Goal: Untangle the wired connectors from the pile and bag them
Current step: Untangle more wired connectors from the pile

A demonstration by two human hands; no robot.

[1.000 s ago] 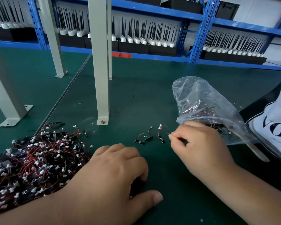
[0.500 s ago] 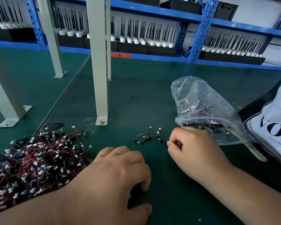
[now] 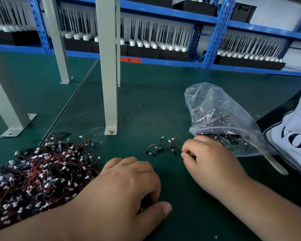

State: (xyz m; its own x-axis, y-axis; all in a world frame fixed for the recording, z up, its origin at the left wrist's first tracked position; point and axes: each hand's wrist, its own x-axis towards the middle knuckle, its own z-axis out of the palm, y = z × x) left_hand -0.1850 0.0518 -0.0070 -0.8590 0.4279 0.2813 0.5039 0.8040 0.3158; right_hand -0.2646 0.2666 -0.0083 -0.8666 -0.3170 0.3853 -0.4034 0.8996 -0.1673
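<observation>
Right hand pinches a freed connector at its fingertips, bag mouth right behind its knuckles; left hand sits curled by the pile, can't tell if it's holding anything.

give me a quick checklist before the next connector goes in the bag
1. Right hand has a grip: ok, its fingertips pinch the wire of a connector.
2. That connector is free of its neighbour: cannot tell, its wire runs very close to the next one.
3. Plastic bag is open towards the hand: ok, the mouth gapes right behind the knuckles.
4. Loose connectors are clear of the pile: ok, bare table lies between them.
5. Left hand is free to help: cannot tell, its fingers are curled and what is under them is hidden.
</observation>
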